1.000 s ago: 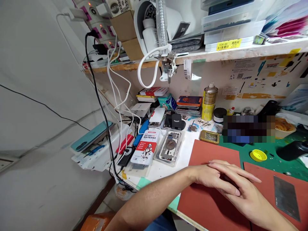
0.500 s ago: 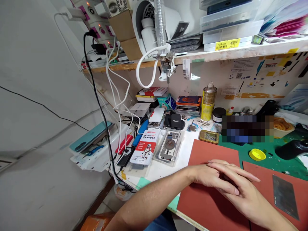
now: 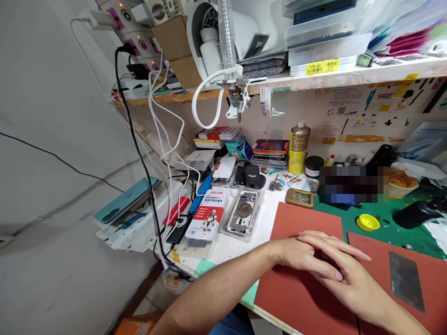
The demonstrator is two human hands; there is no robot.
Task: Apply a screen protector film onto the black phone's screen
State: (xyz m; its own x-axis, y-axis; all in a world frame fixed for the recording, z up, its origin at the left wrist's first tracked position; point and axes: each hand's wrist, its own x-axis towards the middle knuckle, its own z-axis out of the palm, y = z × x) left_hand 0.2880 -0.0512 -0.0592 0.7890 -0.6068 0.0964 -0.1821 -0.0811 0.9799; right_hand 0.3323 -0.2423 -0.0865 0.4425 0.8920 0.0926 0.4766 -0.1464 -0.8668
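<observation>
Head view: the left red mat (image 3: 307, 215) lies flat on the counter (image 3: 223, 255), beneath both grips. Its left edge runs from the front of the counter toward the rear, with the far end leaning right. Which side is its long axis cannot be told, since the frame cuts off the near right corner.

The dark rectangular plate (image 3: 407, 280) lies flat on the right red mat (image 3: 370, 244). Its long axis runs front to back; the near end is offset to the right.

Relative to the grips, the left red mat extends to the rear and toward the front. The dark plate is to the right of the right grip (image 3: 349, 281), near its forearm but apart from it.

State of the grips: the right grip lies across the left grip (image 3: 296, 253), fingers extended and overlapping. Neither is clamped on an object. Contact between the left grip and the mat is not discernible.

The opened phone body (image 3: 243, 213) sits in a clear tray (image 3: 253, 231) left of the left grip, well apart, its long axis front to back, far end leaning right.
</observation>
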